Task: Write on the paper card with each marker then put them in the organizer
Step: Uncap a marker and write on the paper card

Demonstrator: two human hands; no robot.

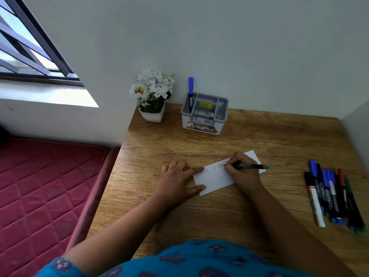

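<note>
A white paper card (pixel 216 179) lies on the wooden desk (pixel 259 136) with two handwritten words across it. My right hand (pixel 244 175) grips a black marker (pixel 249 166) with a red band, its tip on the card at the end of the second word. My left hand (pixel 175 180) presses the card's left edge with index finger and thumb, while its curled fingers hold a small red cap (pixel 185 169). The grey organizer (pixel 223 111) stands at the back of the desk with one blue-capped marker (pixel 190 86) upright in its left compartment.
Several capped markers (pixel 333 196) in blue, red, green and black lie side by side at the desk's right. A white pot of white flowers (pixel 152 92) stands left of the organizer. A red mattress (pixel 40 186) lies beyond the desk's left edge. Walls close the back and right.
</note>
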